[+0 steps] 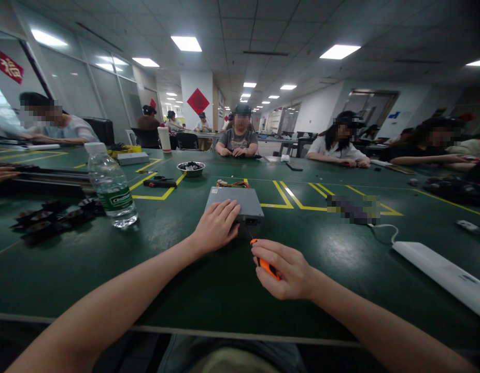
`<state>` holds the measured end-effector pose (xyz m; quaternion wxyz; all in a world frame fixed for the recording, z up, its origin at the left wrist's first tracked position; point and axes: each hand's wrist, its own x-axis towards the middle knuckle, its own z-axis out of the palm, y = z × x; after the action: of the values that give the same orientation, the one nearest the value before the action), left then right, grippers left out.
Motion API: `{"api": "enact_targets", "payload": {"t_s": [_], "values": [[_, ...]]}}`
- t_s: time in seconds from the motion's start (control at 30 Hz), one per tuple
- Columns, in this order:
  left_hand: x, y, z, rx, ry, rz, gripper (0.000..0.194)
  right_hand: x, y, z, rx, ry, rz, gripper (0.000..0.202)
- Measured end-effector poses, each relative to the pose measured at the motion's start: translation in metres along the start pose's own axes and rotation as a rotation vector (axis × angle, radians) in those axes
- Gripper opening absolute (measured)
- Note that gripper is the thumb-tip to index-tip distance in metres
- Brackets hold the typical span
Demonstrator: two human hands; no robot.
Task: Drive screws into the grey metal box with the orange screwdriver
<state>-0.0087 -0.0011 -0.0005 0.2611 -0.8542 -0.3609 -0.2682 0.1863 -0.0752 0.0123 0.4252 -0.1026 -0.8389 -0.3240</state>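
A grey metal computer power supply (245, 199) lies on the green table in front of me. My left hand (220, 223) grips its near left part, fingers stretched over the top and thumb down by the front face. A power socket (251, 221) shows on that face, and coloured wires (234, 184) come out at the back. My right hand (284, 267) is closed around the orange and black handle of a screwdriver (268, 267). Its thin shaft points up at the front face beside the socket; whether the tip touches a screw is too small to tell.
A water bottle (113, 189) stands at left beside black parts (53, 217). Beyond are a metal bowl (191, 168), a black tool (160, 182) and a white cup (164, 140). A white power strip (442, 274) with a cable lies right. Several people sit around the table.
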Motion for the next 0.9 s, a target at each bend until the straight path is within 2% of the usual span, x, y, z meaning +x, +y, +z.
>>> {"api": "enact_targets", "payload": {"t_s": [0.17, 0.37, 0.6, 0.77, 0.9], "values": [[0.0, 0.0, -0.001, -0.009, 0.008, 0.001, 0.041, 0.001, -0.008, 0.004, 0.074, -0.013, 0.092, 0.016], [0.0, 0.001, 0.0, -0.007, -0.002, -0.007, 0.041, -0.008, -0.016, 0.012, 0.09, -0.075, 0.055, 0.007], [0.0, 0.001, 0.002, -0.012, 0.025, -0.014, 0.041, -0.012, -0.017, 0.014, 0.043, -0.066, 0.06, 0.008], [-0.001, 0.001, 0.002, -0.016, 0.025, -0.009, 0.04, -0.015, -0.016, 0.016, 0.071, -0.147, -0.05, 0.014], [-0.001, 0.0, 0.002, -0.007, -0.007, -0.014, 0.041, -0.015, -0.015, 0.015, 0.121, -0.139, 0.027, 0.014]]}}
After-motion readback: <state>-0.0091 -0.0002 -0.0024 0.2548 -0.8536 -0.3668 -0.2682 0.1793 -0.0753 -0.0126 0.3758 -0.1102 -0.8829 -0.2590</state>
